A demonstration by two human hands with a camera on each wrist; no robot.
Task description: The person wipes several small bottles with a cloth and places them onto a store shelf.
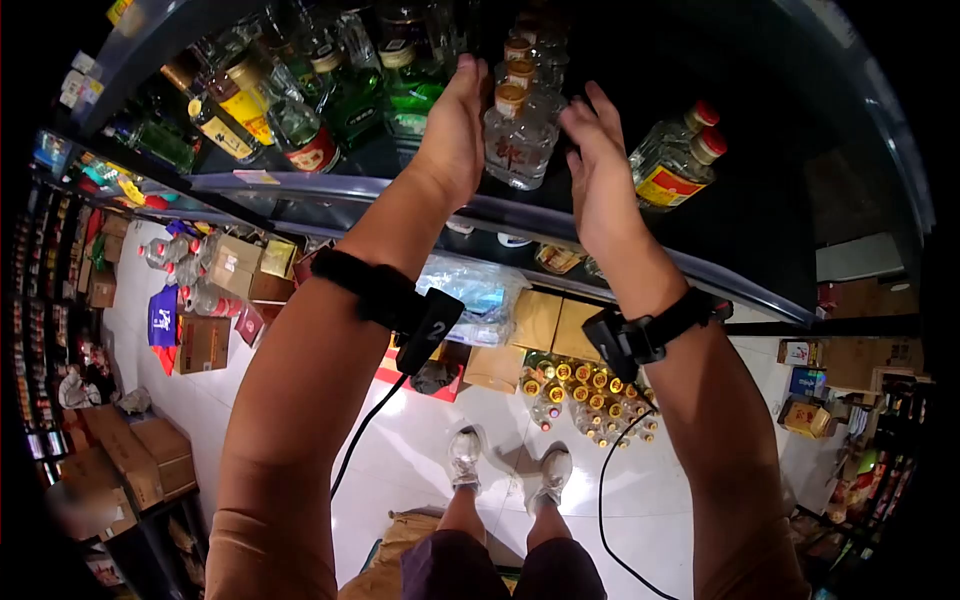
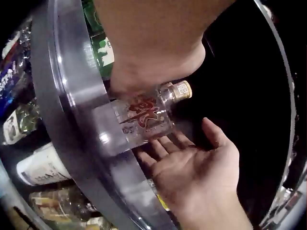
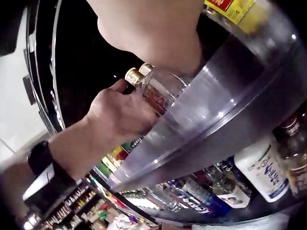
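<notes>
A row of clear bottles with gold caps and red lettering runs back into the shelf, the front bottle (image 1: 520,145) near the shelf's edge. Against its left side lies the left hand (image 1: 458,135), fingers straight and pointing into the shelf. The right hand (image 1: 602,165) is at the row's right side, fingers extended, close to the glass. In the left wrist view the clear bottle (image 2: 144,117) stands between both hands, the right hand's fingertips (image 2: 165,143) at its side. The right wrist view shows the left hand (image 3: 127,112) flat beside the bottles.
Green and other bottles (image 1: 410,95) stand left of the row. Two red-capped bottles (image 1: 680,165) stand to the right. A raised lip (image 1: 380,192) runs along the shelf's front. Below, gold-capped bottles (image 1: 590,390) and boxes (image 1: 540,320) sit on the floor.
</notes>
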